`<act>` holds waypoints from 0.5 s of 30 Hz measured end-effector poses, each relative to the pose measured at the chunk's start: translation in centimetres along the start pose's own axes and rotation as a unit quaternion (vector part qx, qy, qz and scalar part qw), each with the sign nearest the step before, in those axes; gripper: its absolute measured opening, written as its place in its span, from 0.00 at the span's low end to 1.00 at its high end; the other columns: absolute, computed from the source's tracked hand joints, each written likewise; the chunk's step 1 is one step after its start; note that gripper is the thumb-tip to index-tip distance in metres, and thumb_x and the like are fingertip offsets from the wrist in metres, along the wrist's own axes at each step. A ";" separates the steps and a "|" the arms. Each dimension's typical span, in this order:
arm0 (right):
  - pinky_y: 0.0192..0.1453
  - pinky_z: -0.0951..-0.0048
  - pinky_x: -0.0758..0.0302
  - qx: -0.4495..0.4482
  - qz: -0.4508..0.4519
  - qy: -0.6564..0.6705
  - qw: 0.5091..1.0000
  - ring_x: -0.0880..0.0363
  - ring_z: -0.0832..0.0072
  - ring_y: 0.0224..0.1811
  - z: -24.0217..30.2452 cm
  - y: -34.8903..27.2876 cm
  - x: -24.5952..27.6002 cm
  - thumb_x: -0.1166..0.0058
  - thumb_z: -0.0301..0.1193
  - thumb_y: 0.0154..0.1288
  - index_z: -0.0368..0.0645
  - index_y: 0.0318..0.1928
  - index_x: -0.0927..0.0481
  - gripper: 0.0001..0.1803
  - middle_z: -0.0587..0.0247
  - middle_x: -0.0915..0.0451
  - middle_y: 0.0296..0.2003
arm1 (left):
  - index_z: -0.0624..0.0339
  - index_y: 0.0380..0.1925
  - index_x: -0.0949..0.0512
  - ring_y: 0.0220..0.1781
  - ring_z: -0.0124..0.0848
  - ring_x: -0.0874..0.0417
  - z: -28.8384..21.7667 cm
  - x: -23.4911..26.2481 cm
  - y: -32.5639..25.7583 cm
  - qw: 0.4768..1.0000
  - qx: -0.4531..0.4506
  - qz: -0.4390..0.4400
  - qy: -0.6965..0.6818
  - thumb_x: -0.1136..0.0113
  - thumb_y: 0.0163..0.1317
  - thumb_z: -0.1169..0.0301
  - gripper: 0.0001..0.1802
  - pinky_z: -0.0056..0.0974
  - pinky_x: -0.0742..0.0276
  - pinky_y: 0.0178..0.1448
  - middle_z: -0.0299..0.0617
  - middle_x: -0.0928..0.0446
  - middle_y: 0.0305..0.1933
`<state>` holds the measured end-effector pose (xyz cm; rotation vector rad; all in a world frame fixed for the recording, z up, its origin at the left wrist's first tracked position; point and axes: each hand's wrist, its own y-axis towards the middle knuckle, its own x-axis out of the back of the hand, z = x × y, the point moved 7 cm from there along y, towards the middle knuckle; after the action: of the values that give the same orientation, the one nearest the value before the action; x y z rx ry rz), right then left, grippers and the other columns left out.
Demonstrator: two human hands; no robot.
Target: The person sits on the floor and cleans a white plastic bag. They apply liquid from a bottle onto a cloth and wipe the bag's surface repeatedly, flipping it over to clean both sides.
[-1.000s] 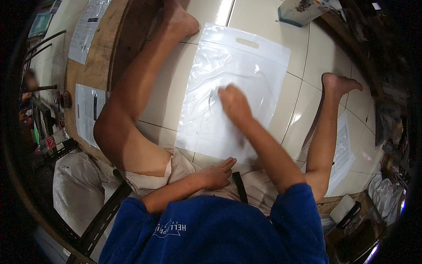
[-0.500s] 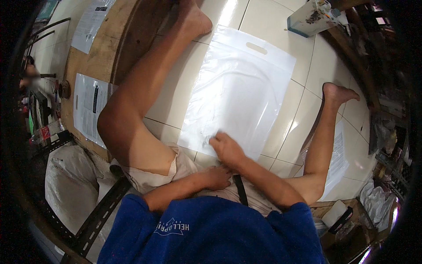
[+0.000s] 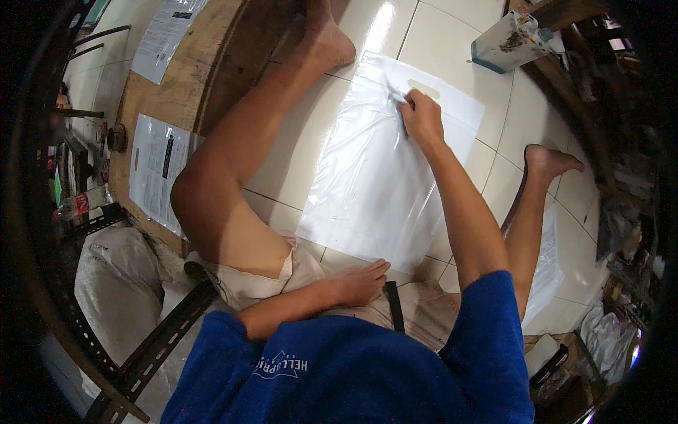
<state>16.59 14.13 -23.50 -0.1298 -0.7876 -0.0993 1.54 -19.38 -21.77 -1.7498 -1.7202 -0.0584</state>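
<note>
A white plastic bag (image 3: 374, 191) with a cut-out handle lies flat on the floor between my legs, its surface shiny and wrinkled. My right hand (image 3: 424, 116) is closed near the bag's handle end. It presses a small pale piece (image 3: 397, 97), which looks like a crumpled cloth, against the plastic; most of it is hidden by the fingers. Close to my body, my left hand (image 3: 361, 283) rests on my lap by the bag's near edge. Its fingers are stretched out and hold nothing.
Printed plastic bags (image 3: 157, 173) lie on a wooden bench (image 3: 173, 99) at left. A stained, cut-open container (image 3: 508, 46) stands at the far right. Another printed bag (image 3: 544, 265) lies beyond my right leg. A metal frame (image 3: 152, 346) and a large pale sack (image 3: 116, 297) are at lower left.
My right hand has swept from the bag's near end up to its handle end, carrying the pale cloth. My left hand's fingers have straightened on my lap. The view has shifted slightly.
</note>
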 end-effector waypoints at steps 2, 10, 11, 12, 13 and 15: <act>0.35 0.69 0.25 -0.038 0.022 0.061 0.997 0.22 0.73 0.27 -0.9 -3.7 0.2 0.40 0.28 0.61 0.37 0.36 0.20 0.07 0.59 0.20 0.26 | 0.72 0.61 0.32 0.77 0.48 0.44 -0.7 3.3 0.4 0.995 0.044 -0.010 -0.087 0.46 0.66 0.57 0.31 0.50 0.47 0.78 0.61 0.39 0.71; 0.43 0.63 0.25 0.078 0.140 0.062 0.985 0.22 0.57 0.38 3.3 -19.1 0.1 0.40 0.22 0.58 0.37 0.38 0.21 0.07 0.51 0.23 0.35 | 0.64 0.66 0.36 0.76 0.47 0.43 0.7 1.8 6.2 0.980 0.027 -0.158 0.117 0.49 0.66 0.59 0.32 0.58 0.51 0.77 0.56 0.41 0.73; 0.44 0.60 0.25 0.082 0.157 0.067 0.982 0.23 0.53 0.39 4.0 -20.2 0.0 0.41 0.21 0.58 0.38 0.39 0.22 0.08 0.51 0.24 0.35 | 0.63 0.67 0.37 0.76 0.47 0.43 1.3 0.8 7.2 0.987 0.031 -0.139 0.073 0.52 0.67 0.58 0.32 0.58 0.52 0.78 0.56 0.41 0.74; 0.44 0.59 0.25 0.096 0.160 0.065 0.980 0.24 0.52 0.39 4.4 -21.1 -0.2 0.42 0.21 0.57 0.39 0.39 0.22 0.08 0.50 0.25 0.35 | 0.62 0.68 0.37 0.77 0.48 0.44 1.5 0.0 7.8 0.993 0.033 -0.114 0.028 0.54 0.68 0.57 0.32 0.59 0.54 0.78 0.56 0.42 0.74; 0.43 0.58 0.25 0.111 0.164 0.062 0.978 0.24 0.52 0.40 4.5 -21.9 -0.7 0.42 0.21 0.56 0.39 0.39 0.23 0.09 0.50 0.26 0.35 | 0.61 0.68 0.38 0.77 0.47 0.44 1.5 0.1 7.9 0.985 0.025 -0.168 -0.007 0.56 0.69 0.57 0.31 0.58 0.54 0.79 0.55 0.43 0.75; 0.42 0.57 0.25 0.145 0.194 -0.005 0.970 0.24 0.52 0.39 4.3 -23.8 -2.7 0.46 0.23 0.56 0.40 0.40 0.24 0.10 0.50 0.27 0.34 | 0.59 0.69 0.39 0.78 0.47 0.45 1.5 -0.1 8.0 0.968 0.011 -0.248 -0.023 0.59 0.70 0.56 0.31 0.56 0.53 0.79 0.54 0.44 0.76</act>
<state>8.45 -8.64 -20.57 -0.0047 -0.7649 0.3864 8.11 -17.94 -26.29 -1.2749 -2.1452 -0.2176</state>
